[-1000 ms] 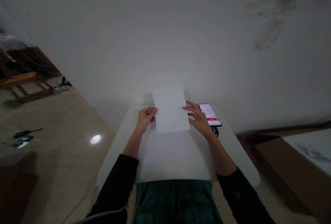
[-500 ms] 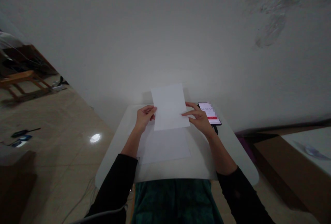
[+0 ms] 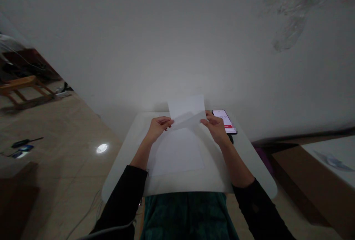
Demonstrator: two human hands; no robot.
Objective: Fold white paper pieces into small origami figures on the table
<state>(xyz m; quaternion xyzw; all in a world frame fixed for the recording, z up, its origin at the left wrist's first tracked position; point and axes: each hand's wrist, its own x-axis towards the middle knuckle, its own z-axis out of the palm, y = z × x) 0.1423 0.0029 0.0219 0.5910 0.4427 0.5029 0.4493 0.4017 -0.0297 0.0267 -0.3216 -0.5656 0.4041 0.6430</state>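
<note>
Head view: left fingers (image 3: 168, 123) and right fingers (image 3: 206, 122) pinch the sheet (image 3: 187, 107) at nine and three o'clock; phone (image 3: 221, 114) writing blurred.

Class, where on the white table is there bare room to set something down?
Bare: the white table outside each forearm, plus a strip between the flat paper and the near edge. Crowded: around the left hand, right hand, held sheet and smartphone.

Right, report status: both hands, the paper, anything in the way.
Left hand and right hand pinching opposite side edges of upper sheet, held up. Lower paper flat on table. Phone beside right hand, not between hands and sheet.
</note>
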